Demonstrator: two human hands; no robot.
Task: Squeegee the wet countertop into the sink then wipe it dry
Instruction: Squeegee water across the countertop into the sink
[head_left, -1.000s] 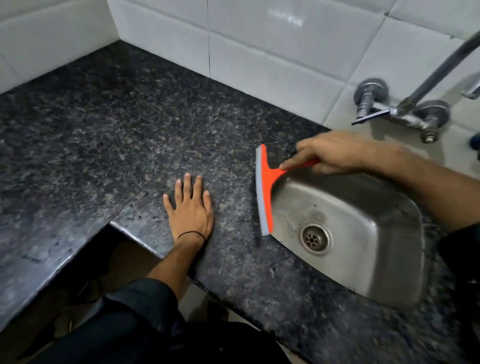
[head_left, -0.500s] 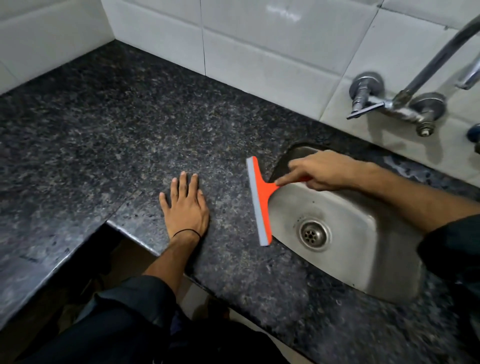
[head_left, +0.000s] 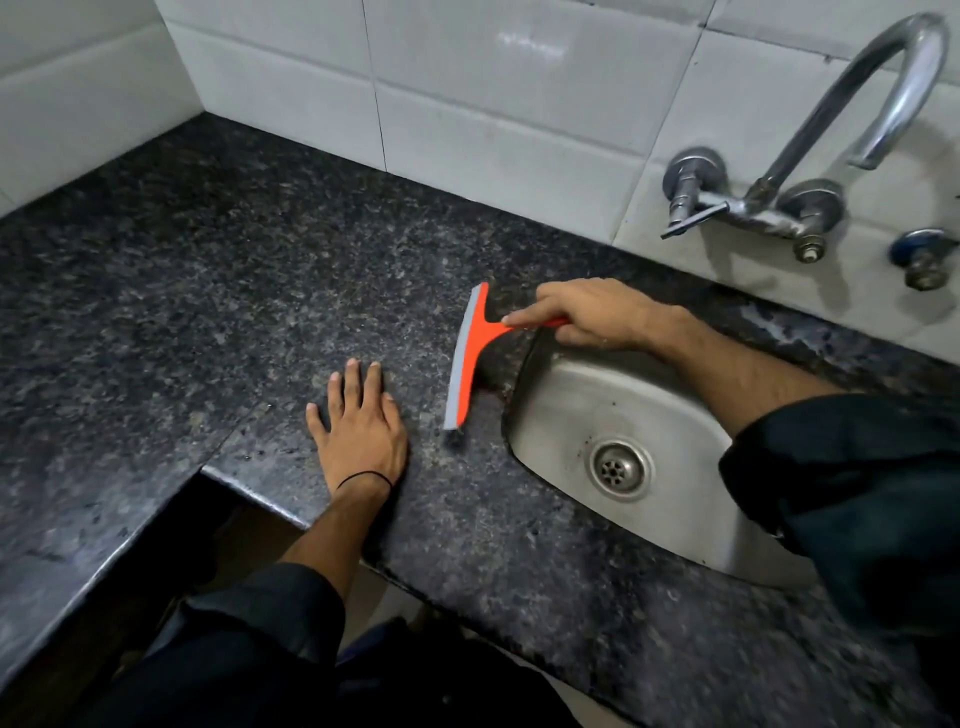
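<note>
Two hands: both in view.
Right hand (head_left: 587, 314): gripping orange squeegee (head_left: 467, 358) handle, blade on surface (head_left: 208, 291) left of sink (head_left: 571, 405).
Left hand (head_left: 361, 426): flat, fingers spread, empty.

White glossy wall tiles (head_left: 498, 104) meet in a corner; a chrome wall-mounted faucet (head_left: 810, 156) catches dim light.

Orange squeegee (head_left: 466, 358) moved away from sink (head_left: 558, 395): one second ago blade hung over sink's left rim, now blade sits on dark granite countertop (head_left: 208, 291) left of sink, clear gap between. Right hand (head_left: 584, 312), gripping handle, shifted from above basin to sink's back-left corner. Faucet (head_left: 852, 119) arch now fully visible as view lifted.
</note>
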